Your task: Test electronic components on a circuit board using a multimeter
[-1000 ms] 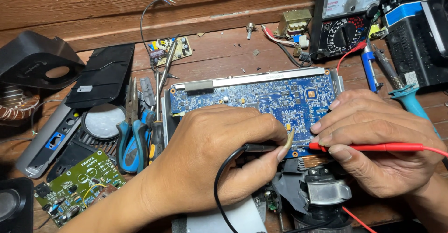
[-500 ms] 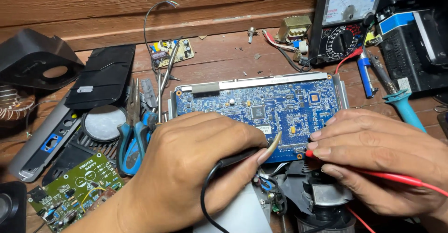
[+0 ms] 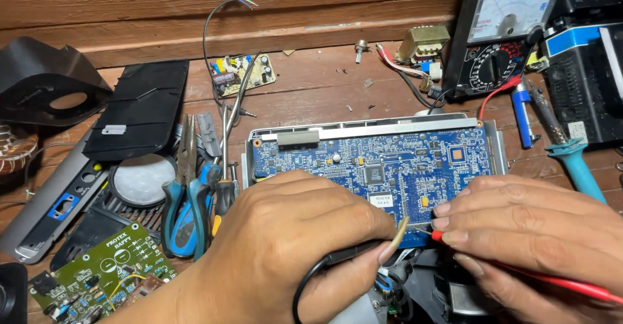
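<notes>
On the wooden tabletop (image 3: 324, 97), blue-handled pliers (image 3: 185, 213) lay at the left, within reach. The left hand (image 3: 285, 246) pinched a black probe (image 3: 350, 254), steadied low against the blue circuit board (image 3: 376, 162). The right hand (image 3: 525, 233) pinched a red probe (image 3: 519, 273) at the board's lower edge, both tips meeting there, wired to the meter (image 3: 506, 32) behind.

A circuit board (image 3: 389, 165) is lying in the middle of the desk (image 3: 311, 90). The left hand (image 3: 292, 246) and the right hand (image 3: 532, 233) are sitting at its lower edge. Pliers (image 3: 188, 207) are lying left of the board. A meter (image 3: 506, 32) is standing in the upper right, and a smaller board (image 3: 97, 275) is lying in the lower left.
</notes>
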